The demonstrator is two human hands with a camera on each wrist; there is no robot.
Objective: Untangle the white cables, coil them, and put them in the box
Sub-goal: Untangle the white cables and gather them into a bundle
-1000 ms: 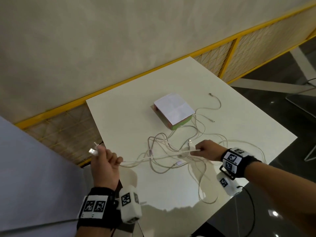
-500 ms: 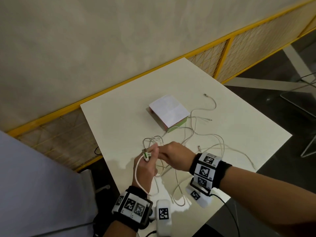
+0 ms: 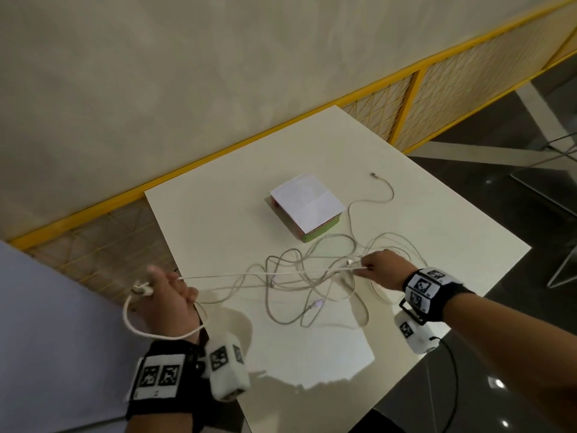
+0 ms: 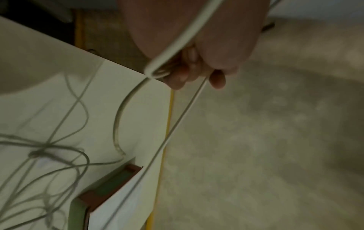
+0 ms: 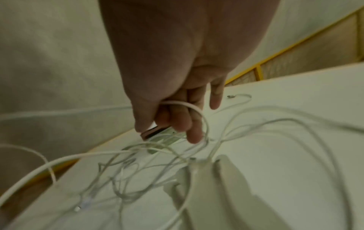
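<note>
- Half a second ago our hands were together over the tangle; now they have drawn apart, stretching one white cable (image 3: 265,274) taut between them.
- Left hand (image 3: 168,303) grip is clamped on the cable's plug end, one loop hanging below the wrist; right hand (image 3: 379,268) pinches the same cable.
- The other cables (image 3: 315,276) lie tangled on the worktop (image 3: 218,220), beside the box (image 3: 304,204), which is covered.
- We judge a second coil turn comes next.

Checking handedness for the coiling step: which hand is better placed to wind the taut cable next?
Probably right. The left hand already grips a loop and the plug end, serving as anchor; the right hand pinches the cable beside the tangle, free to feed slack.
</note>
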